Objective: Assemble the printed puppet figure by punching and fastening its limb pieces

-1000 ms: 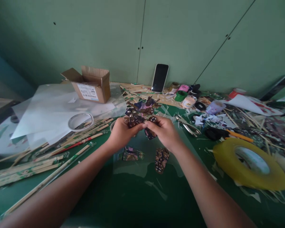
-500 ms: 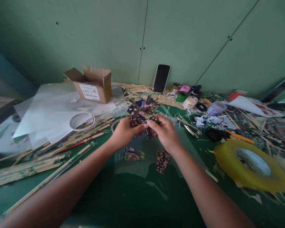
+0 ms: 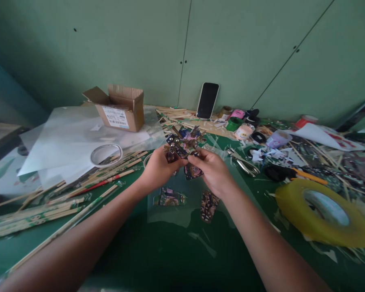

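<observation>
Both hands hold one small, dark patterned paper figure (image 3: pixel 187 142) with brown, purple and pink parts and a few shiny round studs. My left hand (image 3: pixel 158 168) is closed on its left side, thumb in front. My right hand (image 3: pixel 213 170) pinches its lower right part between thumb and fingers, the thumbs almost meeting. The fingers behind the figure are hidden. Below the hands, a patterned cut-out piece (image 3: pixel 171 197) lies on a clear sheet on the green table. Another patterned piece (image 3: pixel 209 206) lies near my right wrist.
A cardboard box (image 3: pixel 121 109) and white tape roll (image 3: pixel 106 155) stand left, near bamboo sticks (image 3: pixel 36 217). A phone (image 3: pixel 207 100) leans on the wall. To the right are pliers (image 3: pixel 243 162), a large yellow tape roll (image 3: pixel 292 215), small tape rolls (image 3: pixel 234 123) and scraps.
The figure has turned slightly in my hands, and more of its lower part shows between the thumbs. The hands stay in nearly the same place. The whole view has shifted a little.
</observation>
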A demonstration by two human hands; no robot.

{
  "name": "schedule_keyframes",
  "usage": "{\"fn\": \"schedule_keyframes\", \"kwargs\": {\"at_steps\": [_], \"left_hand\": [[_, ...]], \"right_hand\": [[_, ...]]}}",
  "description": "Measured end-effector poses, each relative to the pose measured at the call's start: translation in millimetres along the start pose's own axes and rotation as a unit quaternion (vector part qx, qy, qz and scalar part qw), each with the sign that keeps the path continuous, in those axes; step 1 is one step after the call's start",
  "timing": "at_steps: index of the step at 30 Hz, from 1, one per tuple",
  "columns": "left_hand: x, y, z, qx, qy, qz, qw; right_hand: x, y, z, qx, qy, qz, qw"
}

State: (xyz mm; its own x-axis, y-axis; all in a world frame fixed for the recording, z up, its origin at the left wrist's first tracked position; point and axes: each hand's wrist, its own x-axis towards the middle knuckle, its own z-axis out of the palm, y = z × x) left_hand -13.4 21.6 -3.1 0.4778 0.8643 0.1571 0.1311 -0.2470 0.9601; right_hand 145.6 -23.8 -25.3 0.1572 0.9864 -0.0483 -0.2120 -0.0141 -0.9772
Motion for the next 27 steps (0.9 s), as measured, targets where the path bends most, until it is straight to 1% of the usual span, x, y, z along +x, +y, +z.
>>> {"fn": "schedule_keyframes", "kwargs": {"at_steps": [3, 5, 7, 10, 14, 17, 21, 23, 25, 27], "left_hand": [[0.5, -2.1, 0.6, 0.026, 0.02, 0.026, 0.999], [1.5, -3.7, -0.1, 0.035, 0.023, 0.031, 0.999], [2.4, -4.3, -1.3, 0.039, 0.008, 0.015, 0.999], [3.3, -3.0, -4.0, 0.021, -0.027, -0.014, 0.999], [3.7, 0.2, -9.0, -0.012, -0.079, -0.031, 0.996], [3.7, 1.4, -12.0, -0.018, -0.093, -0.052, 0.994], [3.2, 3.3, -12.5, -0.044, -0.106, -0.049, 0.992], [3.1, 4.0, -11.5, -0.039, -0.102, -0.049, 0.993], [3.6, 3.4, -10.2, -0.025, -0.078, -0.053, 0.995], [4.8, 1.1, -9.2, -0.036, -0.049, -0.053, 0.997]], "right_hand": [[1.8, 2.4, 0.1, -0.003, -0.002, 0.02, 1.0], [2.9, 5.5, -0.7, -0.025, 0.005, 0.015, 1.0], [3.7, 8.0, -2.6, -0.044, 0.006, -0.009, 0.999], [4.4, 8.7, -7.3, -0.075, -0.02, -0.045, 0.996], [3.6, 6.4, -12.3, -0.139, -0.045, -0.071, 0.987], [2.6, 6.1, -12.6, -0.152, -0.05, -0.101, 0.982], [1.3, 4.3, -11.0, -0.188, -0.06, -0.116, 0.974], [0.5, 2.3, -9.7, -0.2, -0.058, -0.116, 0.971], [-0.1, 0.6, -8.0, -0.209, -0.04, -0.115, 0.97], [-0.4, 0.2, -6.4, -0.22, -0.019, -0.11, 0.969]]}}
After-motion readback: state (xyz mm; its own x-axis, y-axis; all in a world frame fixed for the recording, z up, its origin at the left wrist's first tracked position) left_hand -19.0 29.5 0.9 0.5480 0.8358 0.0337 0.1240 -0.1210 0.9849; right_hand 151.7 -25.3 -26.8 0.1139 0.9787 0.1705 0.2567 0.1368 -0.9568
